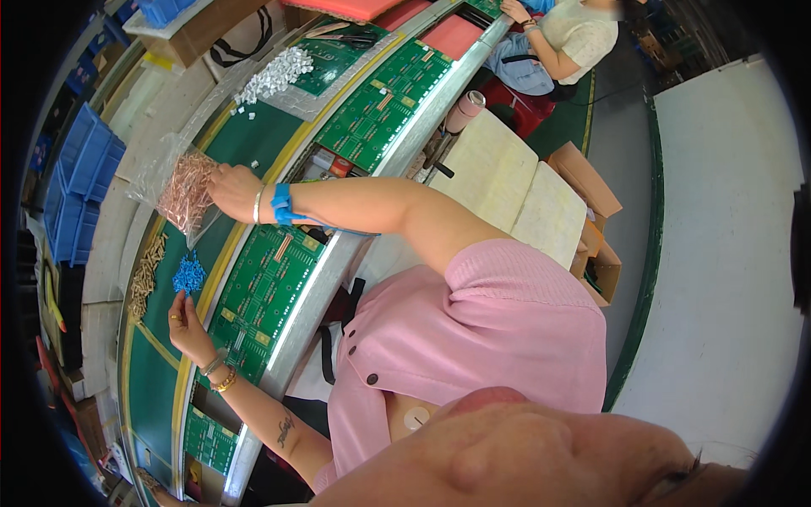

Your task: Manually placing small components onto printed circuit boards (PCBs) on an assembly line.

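Observation:
My left hand (191,333) reaches to a small heap of blue electronic components (188,274). Its thumb and fingertips come together at the heap's near edge, and whatever is between them is too small to make out. My right hand (235,191), with a blue strap at its wrist, has its curled fingers against the side of a clear plastic bag (152,179). Copper-coloured parts with thin leads (187,190) fill the bag; the right fingertips are partly hidden there. Alongside the blue heap lies a pile of tan components (149,277). A green circuit board (269,291) rests closest to my forearms.
More green boards (384,106) sit along a metal rail (405,139). White components (279,74) are heaped on a plastic sheet farther up. Blue bins (80,186) stand beyond the bench. A co-worker (557,42) sits at the line, and another person's hand (156,486) shows low down.

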{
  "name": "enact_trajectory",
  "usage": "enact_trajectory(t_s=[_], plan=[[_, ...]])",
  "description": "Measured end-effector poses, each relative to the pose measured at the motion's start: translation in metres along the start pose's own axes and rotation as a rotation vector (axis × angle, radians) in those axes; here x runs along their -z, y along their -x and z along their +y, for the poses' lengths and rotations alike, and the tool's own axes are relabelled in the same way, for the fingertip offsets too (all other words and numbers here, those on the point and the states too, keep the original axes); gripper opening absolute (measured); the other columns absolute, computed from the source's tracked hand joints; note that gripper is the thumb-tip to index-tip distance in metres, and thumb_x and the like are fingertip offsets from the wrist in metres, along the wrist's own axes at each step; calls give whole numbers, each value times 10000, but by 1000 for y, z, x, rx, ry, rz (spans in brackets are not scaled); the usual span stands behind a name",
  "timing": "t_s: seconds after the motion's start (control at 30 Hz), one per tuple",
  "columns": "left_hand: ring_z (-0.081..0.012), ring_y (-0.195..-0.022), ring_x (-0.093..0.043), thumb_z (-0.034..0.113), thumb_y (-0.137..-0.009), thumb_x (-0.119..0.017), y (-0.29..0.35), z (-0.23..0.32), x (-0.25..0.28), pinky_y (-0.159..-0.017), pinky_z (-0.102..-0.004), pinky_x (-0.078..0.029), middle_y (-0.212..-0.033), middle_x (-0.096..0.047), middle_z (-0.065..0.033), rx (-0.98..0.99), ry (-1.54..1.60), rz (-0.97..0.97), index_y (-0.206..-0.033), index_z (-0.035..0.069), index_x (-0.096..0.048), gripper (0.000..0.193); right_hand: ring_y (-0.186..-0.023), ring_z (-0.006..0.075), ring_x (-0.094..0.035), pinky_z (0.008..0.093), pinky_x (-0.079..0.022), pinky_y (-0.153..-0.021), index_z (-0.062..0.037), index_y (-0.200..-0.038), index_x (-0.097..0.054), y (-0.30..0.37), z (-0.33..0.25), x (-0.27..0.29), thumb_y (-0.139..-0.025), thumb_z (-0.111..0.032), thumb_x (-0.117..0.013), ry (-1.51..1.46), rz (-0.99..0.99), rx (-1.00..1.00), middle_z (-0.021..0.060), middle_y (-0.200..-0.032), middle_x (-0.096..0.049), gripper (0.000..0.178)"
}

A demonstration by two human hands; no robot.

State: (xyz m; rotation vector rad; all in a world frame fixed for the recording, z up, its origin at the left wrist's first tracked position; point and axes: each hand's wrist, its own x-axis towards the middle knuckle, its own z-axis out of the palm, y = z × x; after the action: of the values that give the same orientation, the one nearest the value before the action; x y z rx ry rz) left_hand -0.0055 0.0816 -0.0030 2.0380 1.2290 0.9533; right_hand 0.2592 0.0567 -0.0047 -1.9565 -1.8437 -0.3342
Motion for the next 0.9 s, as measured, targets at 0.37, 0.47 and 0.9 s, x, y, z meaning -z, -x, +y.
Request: enact_trajectory(t_s=[0.37, 0.47, 0.9], plan=[[-108, -773, -573, 59, -855, -590, 5, 14, 0, -692, -243, -470, -898, -649, -52, -24, 16, -19, -961, -2, -648, 136, -750, 101, -594, 245, -517, -580, -9, -1007, -633, 36, 22, 21, -832, -115, -609, -1544, -638, -313, 38, -866, -635, 206], [-111, -782, -573, 52, -855, -589, 7, 19, -1, -702, -242, -475, -896, -644, -55, -6, 38, -55, -954, -7, -647, 129, -673, 100, -599, 218, -520, -631, -10, -992, -632, 39, 19, 19, -830, -123, -626, -1792, -644, -397, 46, -868, -642, 198], [-111, -799, -582, 13, -855, -575, 12, 19, -5, -708, -227, -489, -909, -632, -70, 159, 190, -118, -952, -39, -630, 124, -784, 72, -579, 222, -493, -666, -46, -974, -615, 29, 22, 34, -834, -214, -636, -1854, -613, -428, -2, -902, -628, 220]])
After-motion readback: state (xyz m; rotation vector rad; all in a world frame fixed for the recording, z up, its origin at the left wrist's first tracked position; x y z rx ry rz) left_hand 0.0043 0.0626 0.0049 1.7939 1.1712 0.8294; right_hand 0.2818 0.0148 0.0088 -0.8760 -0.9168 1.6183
